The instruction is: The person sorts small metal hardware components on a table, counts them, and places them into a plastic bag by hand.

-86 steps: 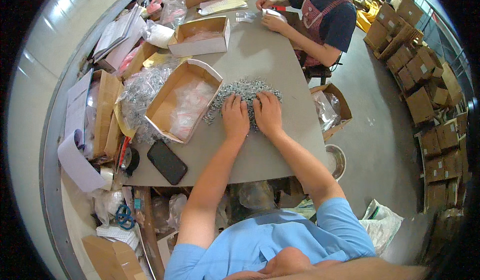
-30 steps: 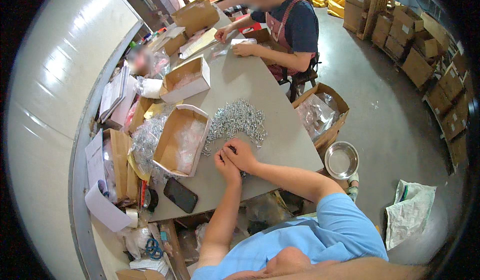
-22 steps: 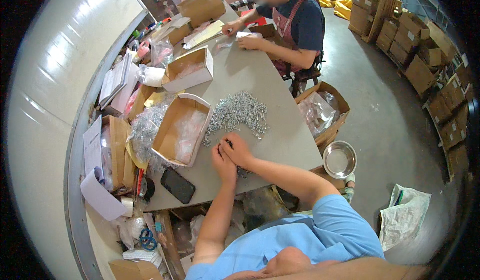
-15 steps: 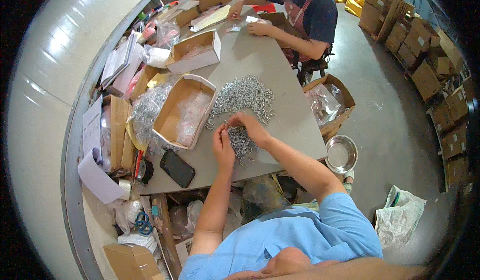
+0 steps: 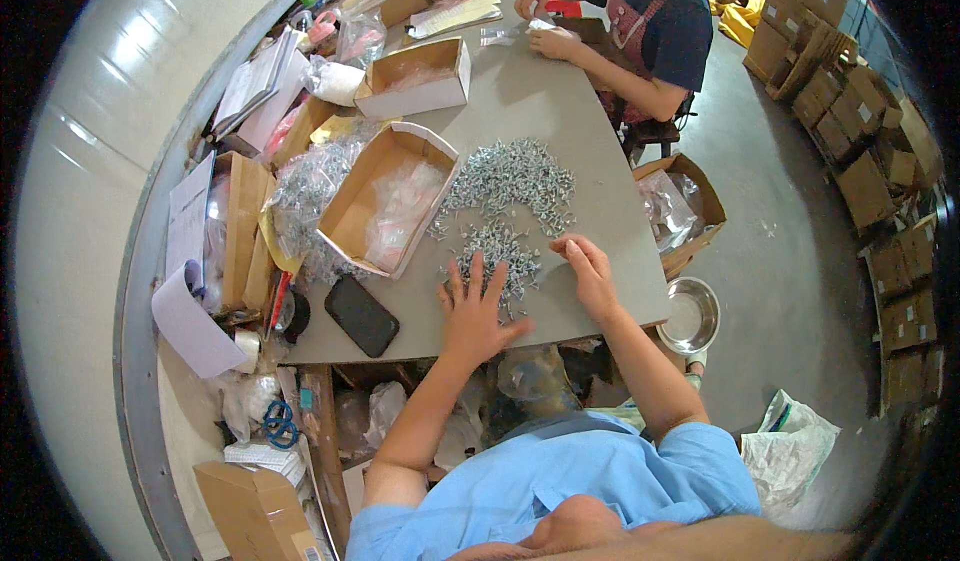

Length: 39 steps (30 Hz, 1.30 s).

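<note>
Small silver screws lie on the grey table in two touching heaps, a wide far heap [image 5: 515,176] and a smaller near heap [image 5: 505,256]. My left hand [image 5: 472,321] has its fingers spread, with the fingertips at the near heap's lower left edge. To the right of that heap is my right hand [image 5: 592,276], its fingers curled and pressed together. Whatever it may hold is too small to make out. Left of the heaps stands an open cardboard box [image 5: 350,216] with clear plastic bags [image 5: 405,211] in it. A black phone [image 5: 361,316] lies near the table's front edge.
A second box [image 5: 420,76] stands farther back, beside bags of screws [image 5: 315,196] and papers. Across the table a person in an apron [image 5: 640,36] handles small packets. A carton [image 5: 700,201] and a metal bowl [image 5: 688,316] are off the table's right edge.
My hands have moved apart from around the near heap: the left drew back and spread its fingers, the right went to the right. More of the near heap shows. The view has shifted slightly.
</note>
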Each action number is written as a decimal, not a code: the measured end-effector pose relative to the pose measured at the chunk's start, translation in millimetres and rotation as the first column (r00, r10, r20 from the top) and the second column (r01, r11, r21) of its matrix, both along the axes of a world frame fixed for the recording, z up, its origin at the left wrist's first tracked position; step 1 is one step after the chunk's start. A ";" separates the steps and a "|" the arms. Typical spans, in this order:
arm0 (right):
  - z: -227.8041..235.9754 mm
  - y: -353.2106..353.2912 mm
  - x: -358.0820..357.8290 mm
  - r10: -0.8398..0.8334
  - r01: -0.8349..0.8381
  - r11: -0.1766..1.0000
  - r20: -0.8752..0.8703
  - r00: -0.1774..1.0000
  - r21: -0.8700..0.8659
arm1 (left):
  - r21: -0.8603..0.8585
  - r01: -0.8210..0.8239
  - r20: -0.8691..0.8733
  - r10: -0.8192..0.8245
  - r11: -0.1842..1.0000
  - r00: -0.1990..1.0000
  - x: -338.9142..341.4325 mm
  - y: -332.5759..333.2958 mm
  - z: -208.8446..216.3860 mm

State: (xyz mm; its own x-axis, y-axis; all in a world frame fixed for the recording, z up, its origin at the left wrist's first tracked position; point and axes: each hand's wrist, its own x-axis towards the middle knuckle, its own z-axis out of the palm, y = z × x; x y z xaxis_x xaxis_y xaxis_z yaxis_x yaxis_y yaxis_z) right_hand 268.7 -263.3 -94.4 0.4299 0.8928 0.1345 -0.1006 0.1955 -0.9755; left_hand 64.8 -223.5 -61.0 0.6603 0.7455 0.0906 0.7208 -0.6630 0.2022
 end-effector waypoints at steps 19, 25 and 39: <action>-0.3 -5.6 -1.6 -0.199 0.202 0.979 0.270 0.942 0.015 | 0.109 -0.245 0.128 0.231 0.963 0.965 -45.7 153.7 47.0; -3.1 -4.4 -2.5 -0.177 0.180 0.984 0.269 0.947 0.014 | 0.049 -0.071 -0.193 0.079 0.996 0.978 -72.1 226.5 38.9; 2.3 -7.4 0.0 -0.152 0.152 0.988 0.359 0.921 0.029 | -0.046 -0.074 -0.143 0.067 0.996 0.987 -81.6 220.6 44.6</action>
